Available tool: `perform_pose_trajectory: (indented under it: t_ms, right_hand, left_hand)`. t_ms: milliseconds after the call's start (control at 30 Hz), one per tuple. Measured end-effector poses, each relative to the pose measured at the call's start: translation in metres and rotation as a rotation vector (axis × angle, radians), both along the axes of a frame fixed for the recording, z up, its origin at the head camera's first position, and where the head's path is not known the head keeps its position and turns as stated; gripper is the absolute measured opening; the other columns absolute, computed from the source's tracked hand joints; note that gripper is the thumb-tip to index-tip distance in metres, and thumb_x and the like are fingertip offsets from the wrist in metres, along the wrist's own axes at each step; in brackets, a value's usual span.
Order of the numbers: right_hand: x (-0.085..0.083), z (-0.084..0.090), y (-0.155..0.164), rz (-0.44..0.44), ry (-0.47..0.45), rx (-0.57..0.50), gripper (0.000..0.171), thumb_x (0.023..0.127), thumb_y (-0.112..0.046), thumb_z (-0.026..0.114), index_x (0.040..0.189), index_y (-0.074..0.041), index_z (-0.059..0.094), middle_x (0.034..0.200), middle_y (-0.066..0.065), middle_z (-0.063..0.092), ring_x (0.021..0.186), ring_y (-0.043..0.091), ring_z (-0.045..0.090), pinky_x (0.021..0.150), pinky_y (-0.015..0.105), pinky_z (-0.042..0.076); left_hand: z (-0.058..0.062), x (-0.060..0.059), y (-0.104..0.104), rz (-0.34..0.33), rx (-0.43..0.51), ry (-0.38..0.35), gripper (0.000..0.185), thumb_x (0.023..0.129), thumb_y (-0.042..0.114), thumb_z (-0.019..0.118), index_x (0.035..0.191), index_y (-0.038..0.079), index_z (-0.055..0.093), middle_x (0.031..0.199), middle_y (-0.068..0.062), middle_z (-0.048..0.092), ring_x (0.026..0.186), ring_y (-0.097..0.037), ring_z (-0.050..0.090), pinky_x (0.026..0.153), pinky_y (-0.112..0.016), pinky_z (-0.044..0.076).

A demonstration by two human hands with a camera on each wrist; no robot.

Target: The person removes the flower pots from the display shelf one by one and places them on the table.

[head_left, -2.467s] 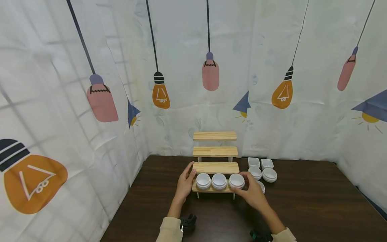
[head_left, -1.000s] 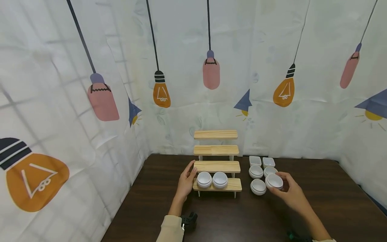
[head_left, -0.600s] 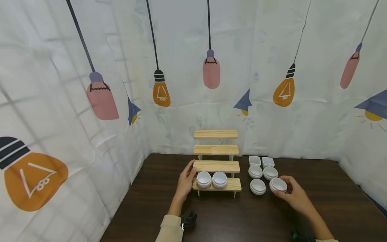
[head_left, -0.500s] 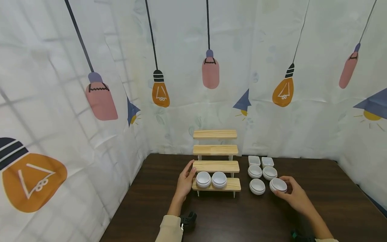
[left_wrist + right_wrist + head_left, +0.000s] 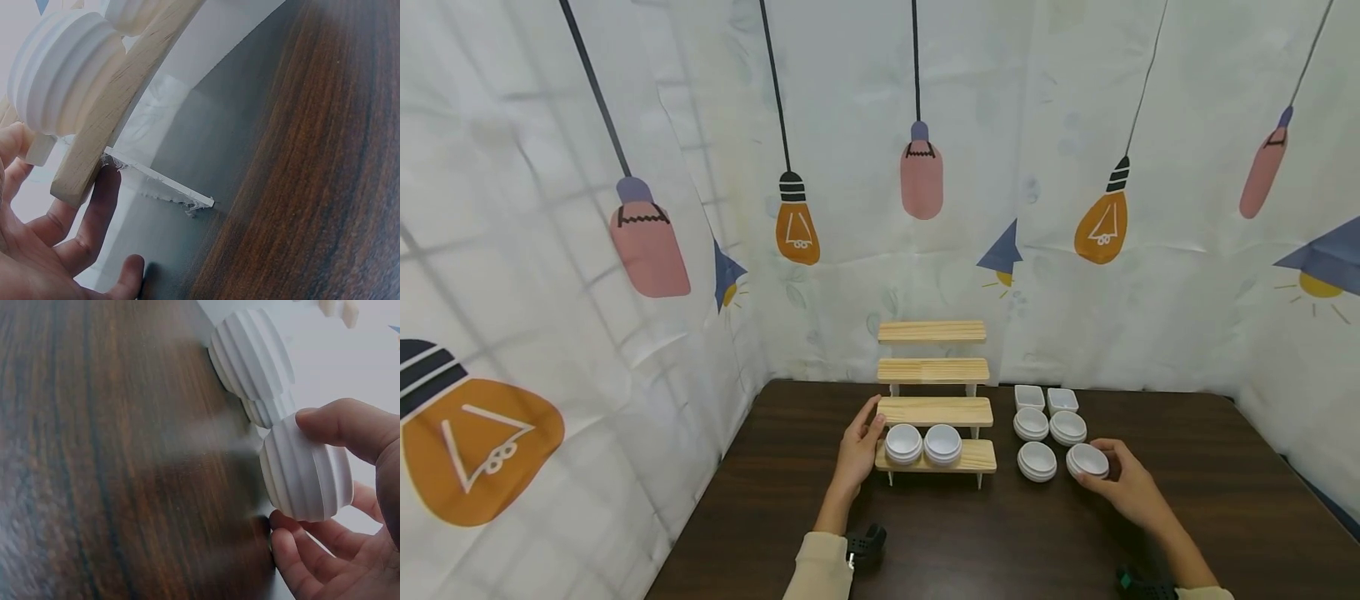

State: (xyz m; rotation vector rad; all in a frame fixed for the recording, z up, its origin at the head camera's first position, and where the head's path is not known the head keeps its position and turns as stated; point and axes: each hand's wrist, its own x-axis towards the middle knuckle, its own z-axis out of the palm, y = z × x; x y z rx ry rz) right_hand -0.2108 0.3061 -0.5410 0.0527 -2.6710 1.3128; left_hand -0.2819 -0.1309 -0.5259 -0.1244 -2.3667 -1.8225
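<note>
The right hand (image 5: 1123, 486) sits nearest, low on the dark wooden surface (image 5: 970, 542), its fingers (image 5: 340, 428) and thumb curled round a small white ribbed dish (image 5: 1087, 460). In the right wrist view the dish (image 5: 307, 477) rests on or just above the wood; I cannot tell whether it touches. As I judge it, setting it down well calls for keeping it level, lowering it flat beside its neighbours without knocking them, and loosening the grip only once its base bears fully on the wood.

The dish is round, shallow, plain white, with fine vertical ridges running around its wall and a smooth rim. It lies at the right front of a group of like dishes: another round one (image 5: 1037, 461) is just beside it to the left, two more (image 5: 1049, 426) stand behind, and two small square white dishes (image 5: 1046, 397) are furthest back.

The left hand (image 5: 855, 450) rests against the left end of a stepped wooden rack (image 5: 934, 411), fingers (image 5: 100, 206) relaxed and straight along the lowest board's edge, holding nothing. Two round ribbed dishes (image 5: 922, 443) stand side by side on that lowest step; its right part is bare.

Behind, a white curtain (image 5: 865, 167) printed with hanging light bulbs encloses the scene.
</note>
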Motion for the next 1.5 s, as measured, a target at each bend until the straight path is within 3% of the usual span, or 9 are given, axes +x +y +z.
perform_pose_trajectory:
  t_ms: [367,567,1133,1400,1500]
  right_hand:
    - [-0.002,-0.003,-0.003,0.013,-0.016,0.001,0.065,0.087,-0.022,0.083,0.137,0.0,0.048,0.119,0.022,0.065,0.084,-0.004,0.056,0.07,0.023,0.048]
    - [-0.003,-0.005,-0.003,0.021,-0.016,0.0,0.065,0.087,-0.022,0.084,0.137,0.0,0.048,0.119,0.022,0.065,0.085,-0.005,0.057,0.071,0.022,0.049]
    - [-0.007,-0.009,-0.004,0.052,-0.063,-0.095,0.066,0.091,-0.024,0.08,0.142,-0.003,0.045,0.129,0.025,0.058,0.092,-0.001,0.056,0.074,0.023,0.05]
    - [-0.008,-0.01,-0.004,0.043,-0.063,-0.096,0.066,0.09,-0.024,0.081,0.141,-0.002,0.045,0.129,0.024,0.058,0.096,-0.003,0.053,0.077,0.022,0.05]
    - [-0.006,-0.01,-0.001,0.034,-0.066,-0.094,0.066,0.09,-0.023,0.081,0.142,-0.002,0.045,0.128,0.024,0.059,0.095,-0.004,0.053,0.076,0.022,0.05]
  left_hand:
    - [0.0,0.0,0.0,0.006,-0.001,-0.005,0.047,0.105,0.043,0.054,0.152,0.033,0.05,0.116,-0.014,0.069,0.095,-0.016,0.064,0.079,-0.033,0.049]
    - [0.0,0.0,0.0,0.006,0.005,-0.01,0.048,0.105,0.043,0.055,0.152,0.034,0.05,0.105,-0.013,0.068,0.091,-0.015,0.063,0.077,-0.032,0.048]
    - [0.003,-0.002,-0.003,0.016,0.004,-0.011,0.047,0.106,0.039,0.055,0.152,0.031,0.05,0.106,-0.014,0.068,0.082,-0.014,0.058,0.066,-0.027,0.044]
    - [0.001,-0.002,-0.003,0.012,0.002,-0.02,0.048,0.105,0.042,0.055,0.152,0.031,0.05,0.105,-0.013,0.068,0.09,-0.015,0.063,0.069,-0.03,0.047]
    - [-0.001,-0.003,0.0,0.001,0.011,-0.024,0.049,0.105,0.043,0.056,0.152,0.031,0.05,0.097,-0.012,0.066,0.089,-0.016,0.063,0.068,-0.029,0.047]
